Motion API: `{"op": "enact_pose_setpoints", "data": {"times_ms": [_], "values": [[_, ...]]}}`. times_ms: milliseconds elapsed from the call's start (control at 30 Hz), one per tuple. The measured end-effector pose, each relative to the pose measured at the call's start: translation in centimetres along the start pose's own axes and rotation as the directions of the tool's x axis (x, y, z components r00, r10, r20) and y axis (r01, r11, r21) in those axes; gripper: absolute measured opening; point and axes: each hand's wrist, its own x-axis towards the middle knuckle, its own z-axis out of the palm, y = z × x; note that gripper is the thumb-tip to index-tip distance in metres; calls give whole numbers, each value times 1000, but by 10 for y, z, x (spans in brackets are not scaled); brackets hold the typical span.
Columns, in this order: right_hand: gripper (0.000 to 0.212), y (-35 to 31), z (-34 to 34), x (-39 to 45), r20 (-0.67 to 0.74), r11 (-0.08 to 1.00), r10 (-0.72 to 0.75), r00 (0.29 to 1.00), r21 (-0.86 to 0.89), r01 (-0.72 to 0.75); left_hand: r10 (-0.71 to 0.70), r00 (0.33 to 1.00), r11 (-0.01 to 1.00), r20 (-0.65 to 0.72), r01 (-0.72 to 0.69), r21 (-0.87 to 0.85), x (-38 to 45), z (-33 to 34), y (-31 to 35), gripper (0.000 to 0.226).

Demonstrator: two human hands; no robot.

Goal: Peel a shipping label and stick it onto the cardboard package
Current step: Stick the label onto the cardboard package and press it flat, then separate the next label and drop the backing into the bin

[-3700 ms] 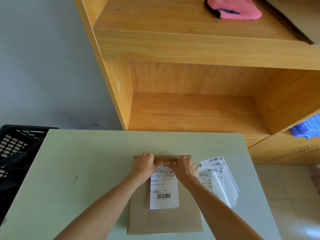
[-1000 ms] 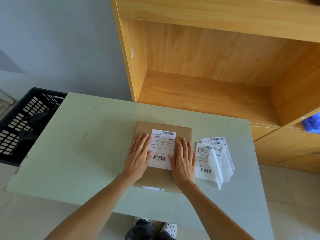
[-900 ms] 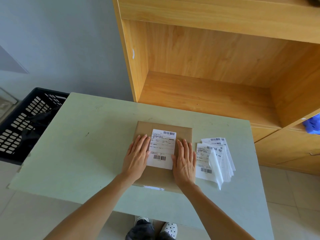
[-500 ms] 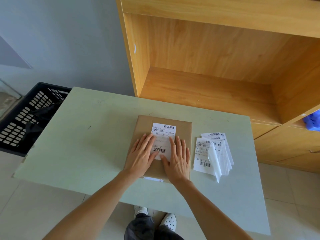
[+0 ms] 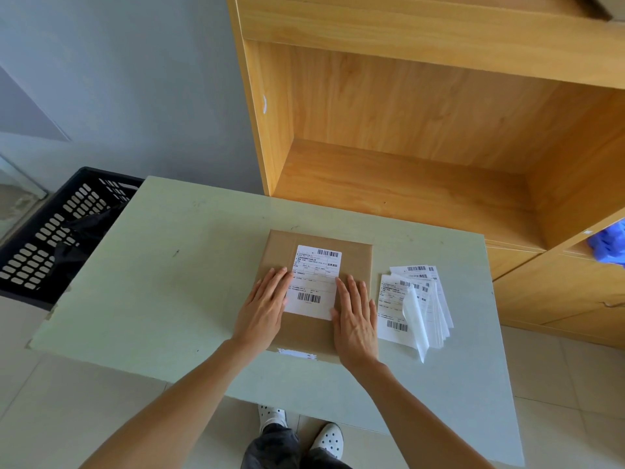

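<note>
The brown cardboard package [image 5: 318, 289] lies flat on the pale green table [image 5: 176, 286]. A white shipping label [image 5: 313, 282] is stuck on top of the package. The left hand [image 5: 263, 309] lies flat and open on the package, just left of the label. The right hand [image 5: 356, 319] lies flat and open just right of it. Right of the package sits a pile of spare labels [image 5: 414, 306]. Far left of the package, off the table, is a black crate [image 5: 50, 238]. Behind the package stands a wooden shelf [image 5: 406, 130].
</note>
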Motion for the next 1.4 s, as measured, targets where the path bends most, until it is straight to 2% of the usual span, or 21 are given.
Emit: {"op": "enact_pose_setpoints", "data": {"times_ms": [233, 433, 533, 633, 700, 767, 833, 867, 967, 1033, 1100, 1267, 1400], "values": [[60, 4, -7, 0, 22, 1000, -4, 1000, -1, 4, -1, 1000, 1000, 21, 2, -8, 3, -6, 1, 49], [65, 2, -26, 8, 89, 1000, -8, 996, -12, 9, -90, 996, 996, -23, 90, -14, 20, -19, 14, 41], [57, 5, -39, 16, 90, 997, -45, 995, -52, 50, -128, 992, 991, -21, 129, 24, 33, -25, 23, 36], [39, 1, -57, 33, 89, 991, -71, 994, -110, 81, -114, 992, 991, 44, 111, 71, 49, -30, 28, 33], [29, -4, -73, 50, 153, 995, -46, 987, -77, 58, -93, 988, 992, 120, 82, 94, 63, -34, 32, 26], [29, -7, -92, 70, 297, 999, 31, 954, -21, -26, -71, 977, 992, 200, 48, 116, 81, -40, 40, 15], [31, -9, -105, 87, 431, 996, 87, 898, -40, -78, -43, 969, 989, 243, 6, 149, 94, -46, 48, 16], [31, -9, -111, 94, 444, 993, 116, 889, -57, -102, -32, 966, 988, 256, -8, 153, 102, -48, 54, 19], [29, -3, -129, 107, 327, 976, 205, 923, 9, -219, -9, 970, 993, 245, -20, 116, 125, -55, 70, 22], [33, 5, -142, 112, 232, 966, 237, 943, 45, -254, 38, 979, 997, 198, -50, 52, 143, -59, 80, 19], [34, 12, -155, 117, 197, 959, 265, 944, 43, -279, 64, 989, 998, 134, -65, 5, 160, -66, 89, 16], [31, 33, -175, 126, 177, 934, 326, 929, 90, -345, 121, 993, 987, 14, -119, -113, 195, -85, 118, 16], [19, 61, -162, 117, 266, 900, 372, 889, 129, -416, 199, 979, 955, 46, -183, -235, 212, -90, 136, 17]]}}
